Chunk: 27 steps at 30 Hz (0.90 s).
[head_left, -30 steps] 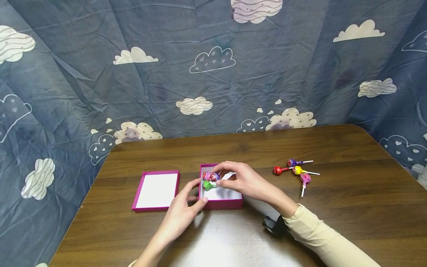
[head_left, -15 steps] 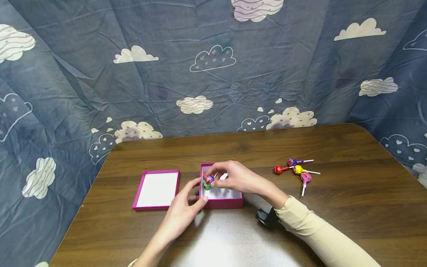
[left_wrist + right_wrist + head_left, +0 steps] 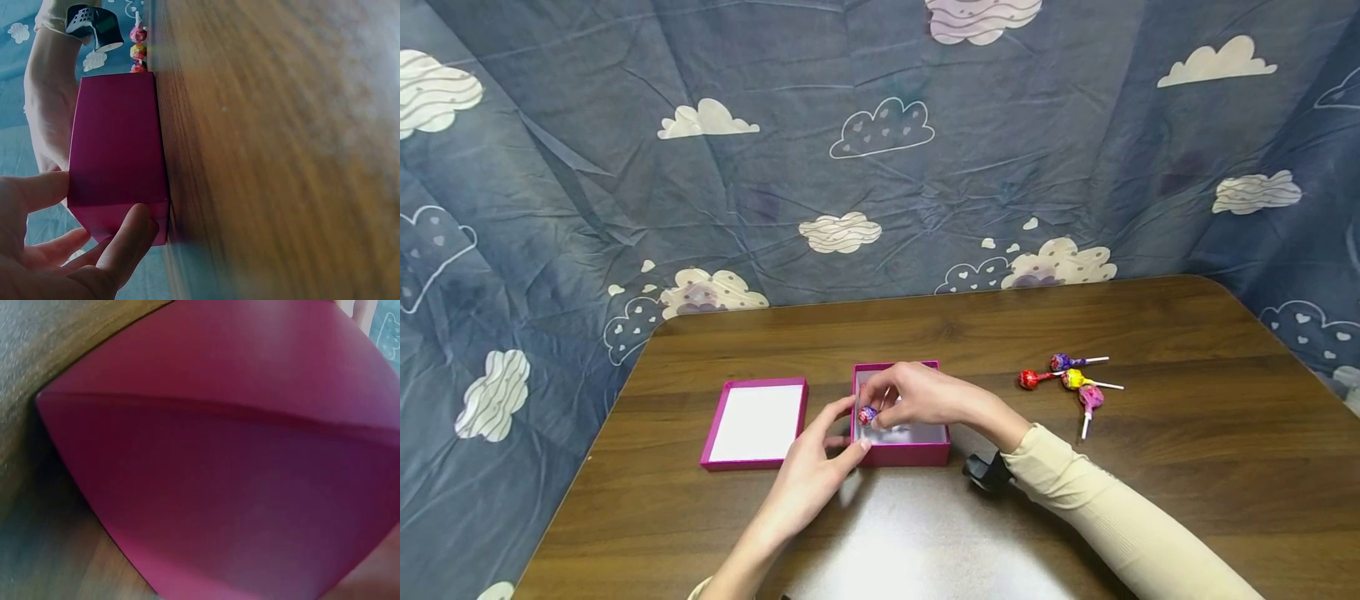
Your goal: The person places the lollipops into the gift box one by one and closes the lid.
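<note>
In the head view my right hand (image 3: 917, 396) reaches into a magenta box (image 3: 902, 455) with a pale inside. It pinches a lollipop (image 3: 867, 415) in a purple and red wrapper, whose round head shows near the box's left wall. The fingers hide most of its stick and the other lollipops in there. My left hand (image 3: 816, 467) holds the box at its left side, thumb at the front left corner. In the left wrist view the left fingers (image 3: 128, 247) lie against the magenta box wall (image 3: 119, 137). The right wrist view shows mostly the box's outside (image 3: 219, 475).
Left of the box lies a magenta lid (image 3: 756, 423), white inside up. To the right on the wooden table (image 3: 1187, 467) lie a red lollipop (image 3: 1030, 379), a purple one (image 3: 1062, 362), a yellow one (image 3: 1073, 379) and a pink one (image 3: 1091, 397). A cloud-print cloth hangs behind.
My right hand has moved left and toward the front inside the box with the lollipop, now covering the green and pink ones seen before. The left hand has stayed at the box.
</note>
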{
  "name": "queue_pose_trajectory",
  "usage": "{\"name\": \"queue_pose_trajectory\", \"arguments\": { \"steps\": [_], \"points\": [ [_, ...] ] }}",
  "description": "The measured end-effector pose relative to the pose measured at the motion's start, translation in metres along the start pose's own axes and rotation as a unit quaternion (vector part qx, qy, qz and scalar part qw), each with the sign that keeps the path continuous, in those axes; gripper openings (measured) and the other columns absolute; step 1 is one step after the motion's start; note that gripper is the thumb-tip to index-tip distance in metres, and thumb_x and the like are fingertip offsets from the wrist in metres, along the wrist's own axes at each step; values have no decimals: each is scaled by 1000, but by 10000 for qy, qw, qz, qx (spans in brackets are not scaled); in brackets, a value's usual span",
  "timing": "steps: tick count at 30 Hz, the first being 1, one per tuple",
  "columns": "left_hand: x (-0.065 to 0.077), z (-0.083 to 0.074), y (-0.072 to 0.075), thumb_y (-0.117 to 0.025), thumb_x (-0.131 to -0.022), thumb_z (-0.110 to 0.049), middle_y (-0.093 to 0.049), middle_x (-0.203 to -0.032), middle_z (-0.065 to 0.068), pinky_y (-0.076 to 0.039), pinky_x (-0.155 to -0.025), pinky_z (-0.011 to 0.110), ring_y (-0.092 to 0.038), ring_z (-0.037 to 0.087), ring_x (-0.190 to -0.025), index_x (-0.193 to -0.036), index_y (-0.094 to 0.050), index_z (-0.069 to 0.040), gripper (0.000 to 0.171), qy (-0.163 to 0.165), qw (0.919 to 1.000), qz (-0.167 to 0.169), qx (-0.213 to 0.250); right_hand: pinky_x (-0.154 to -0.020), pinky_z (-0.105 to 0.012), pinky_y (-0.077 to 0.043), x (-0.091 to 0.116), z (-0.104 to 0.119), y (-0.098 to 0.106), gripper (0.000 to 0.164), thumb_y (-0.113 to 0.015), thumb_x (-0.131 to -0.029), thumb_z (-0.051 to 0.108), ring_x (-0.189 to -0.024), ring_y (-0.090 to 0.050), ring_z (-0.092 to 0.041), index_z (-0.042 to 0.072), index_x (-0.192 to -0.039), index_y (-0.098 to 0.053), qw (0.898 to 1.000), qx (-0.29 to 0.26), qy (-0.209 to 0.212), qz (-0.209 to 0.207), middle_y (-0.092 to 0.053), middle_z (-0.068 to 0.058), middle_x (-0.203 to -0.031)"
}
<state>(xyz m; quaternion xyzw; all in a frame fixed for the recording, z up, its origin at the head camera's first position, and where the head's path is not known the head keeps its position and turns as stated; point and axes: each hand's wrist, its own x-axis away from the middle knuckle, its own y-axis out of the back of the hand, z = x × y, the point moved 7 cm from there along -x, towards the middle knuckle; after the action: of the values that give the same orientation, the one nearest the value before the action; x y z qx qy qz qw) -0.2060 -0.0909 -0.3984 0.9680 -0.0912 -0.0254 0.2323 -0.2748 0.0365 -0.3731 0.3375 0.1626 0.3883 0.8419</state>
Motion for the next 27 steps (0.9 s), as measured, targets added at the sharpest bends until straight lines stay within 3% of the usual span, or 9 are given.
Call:
{"name": "queue_pose_trajectory", "arguments": {
  "steps": [8,17,27],
  "points": [
    [0,0,0,-66,-86,-34,-51,-131,-3,-49,-74,35,-59,18,-103,-136,-43,-35,55,-3,10000,16,-1,-61,-24,-47,-5,-3,-6,16,-72,-75,11,-72,-59,-10,18,-88,-69,9992,372,-152,15,-63,9,-74],
    [-1,-1,1,-66,-86,-34,-51,-132,-2,-50,-73,34,-59,20,-104,-137,-43,-32,56,8,10000,32,-56,-62,-24,-46,-6,-3,-9,17,-72,-74,7,-69,-57,-7,18,-86,-70,9958,850,-271,-217,-61,11,-72],
    [0,1,0,-66,-86,-35,-50,-133,-1,-50,-73,33,-59,20,-104,-138,-43,-32,57,34,10000,36,-27,-63,-23,-46,-6,-4,-10,17,-73,-73,5,-69,-57,-4,18,-85,-70,9946,929,-370,-283,-60,12,-70]
  ]
}}
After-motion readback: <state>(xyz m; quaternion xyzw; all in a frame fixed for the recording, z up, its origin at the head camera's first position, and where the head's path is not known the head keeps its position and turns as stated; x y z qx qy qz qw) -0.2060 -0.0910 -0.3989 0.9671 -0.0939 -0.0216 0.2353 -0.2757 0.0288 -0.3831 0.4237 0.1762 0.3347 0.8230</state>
